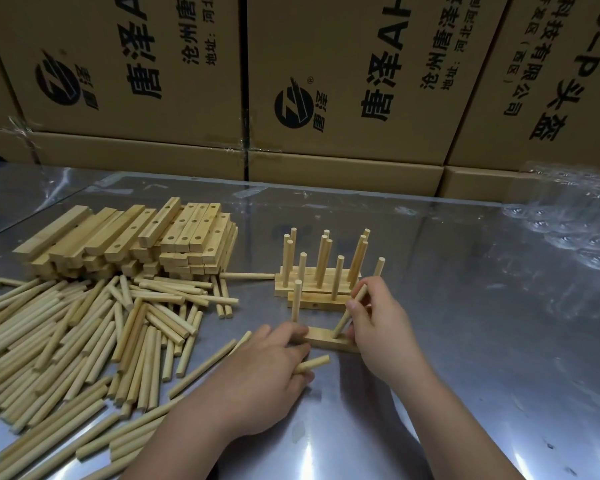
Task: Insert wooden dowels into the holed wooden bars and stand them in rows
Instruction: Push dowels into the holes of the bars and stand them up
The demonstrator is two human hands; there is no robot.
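Reflective metal table [465, 341], stack of holed wooden bars [129, 237] at its left, loose dowels [84, 341] spread before the stack, doweled bars [317, 299] upright right of the stack, clear plastic items [568, 220] farther right.

I see a worktop [465, 323] of bright sheet metal, smooth and glossy enough to throw back glare and blurred reflections. The dowels [84, 341] heaped at the near left and the holed bars [136, 237] stacked behind them are pale bare wood, smooth and matt. Along the far side stand matt brown cardboard boxes [326, 81] with black print, and at the far right lies clear, glossy plastic packaging [568, 216].
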